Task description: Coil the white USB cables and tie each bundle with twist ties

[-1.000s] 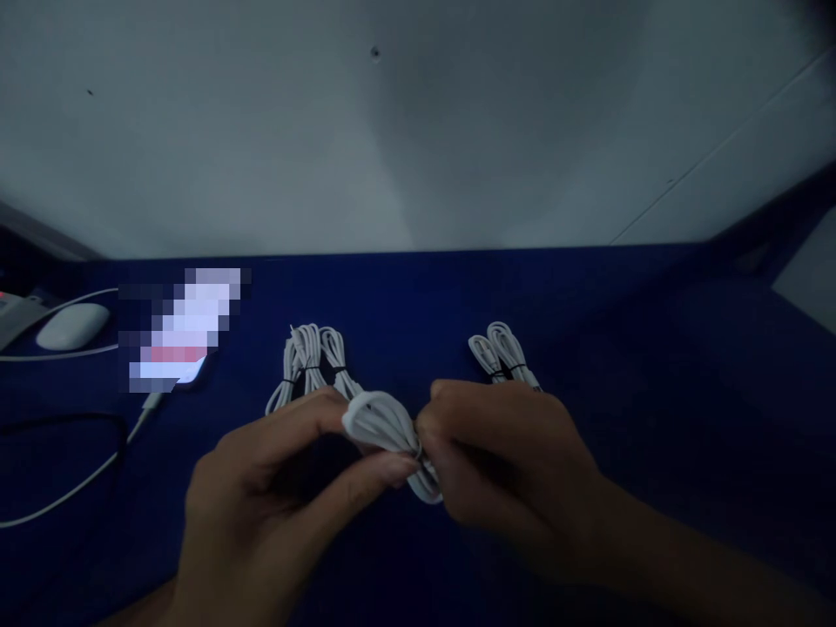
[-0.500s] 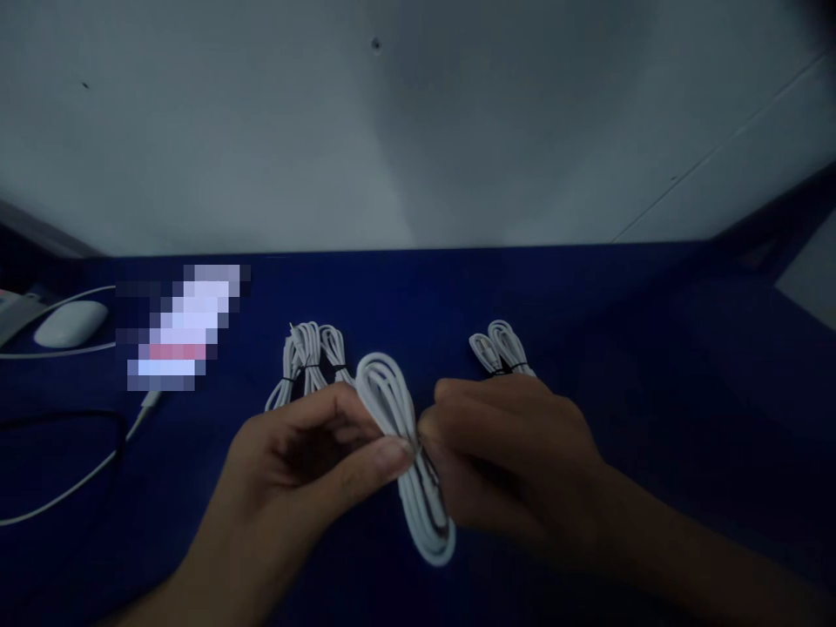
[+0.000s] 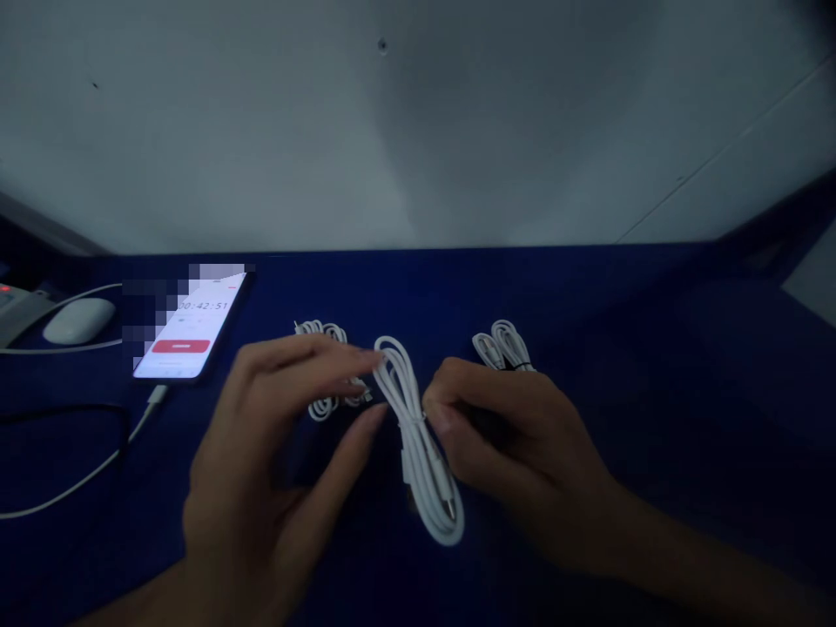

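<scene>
Two bare hands in head view, over a blue table [image 3: 653,392]. White cable bundle [image 3: 421,444], looped and tied at its waist, sits between them, tilted, upper loop leaning left; a metal plug end shows near its lower loop. Right hand [image 3: 515,435]: thumb and forefinger pressed together, clamped at the bundle's tied waist; whether on tie or cord, cannot tell. Left hand [image 3: 261,461]: thumb and fingers spread apart, forefinger tip right at the upper loop; contact cannot be told. Beyond the left hand, partly hidden by it: left group of tied white cables [image 3: 320,407]. Beyond the right hand: right group of white cables [image 3: 509,344], partly covered. Far left: lit phone [image 3: 186,326], partly pixelated, with white charging plug [image 3: 157,396] at its near end; rounded white object [image 3: 79,320] beside it. Pale wall [image 3: 261,131] behind.
</scene>
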Motion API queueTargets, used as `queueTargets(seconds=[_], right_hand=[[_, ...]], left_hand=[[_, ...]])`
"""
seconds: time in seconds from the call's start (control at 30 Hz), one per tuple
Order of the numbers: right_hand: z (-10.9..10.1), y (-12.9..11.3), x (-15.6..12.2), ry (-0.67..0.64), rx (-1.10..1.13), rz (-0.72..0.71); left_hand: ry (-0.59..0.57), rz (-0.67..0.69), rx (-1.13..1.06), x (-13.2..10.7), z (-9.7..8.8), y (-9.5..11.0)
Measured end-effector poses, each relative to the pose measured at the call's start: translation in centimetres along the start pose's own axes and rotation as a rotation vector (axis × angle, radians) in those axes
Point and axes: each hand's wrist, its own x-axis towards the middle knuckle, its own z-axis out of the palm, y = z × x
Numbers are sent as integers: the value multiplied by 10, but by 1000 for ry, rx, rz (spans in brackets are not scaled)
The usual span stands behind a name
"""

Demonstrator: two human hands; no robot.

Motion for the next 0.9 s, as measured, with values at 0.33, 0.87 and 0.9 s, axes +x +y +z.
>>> queueTargets(seconds=[0.33, 0.87, 0.9], right_hand=[[-3, -2, -1, -78, 193, 229], [-1, 4, 1, -70, 92, -31], [-1, 4, 2, -68, 79, -49]], left_hand=[[-280, 372, 187, 5, -25, -13], [-404, -768, -593, 18, -7, -19], [-451, -805, -651, 17, -8, -22]])
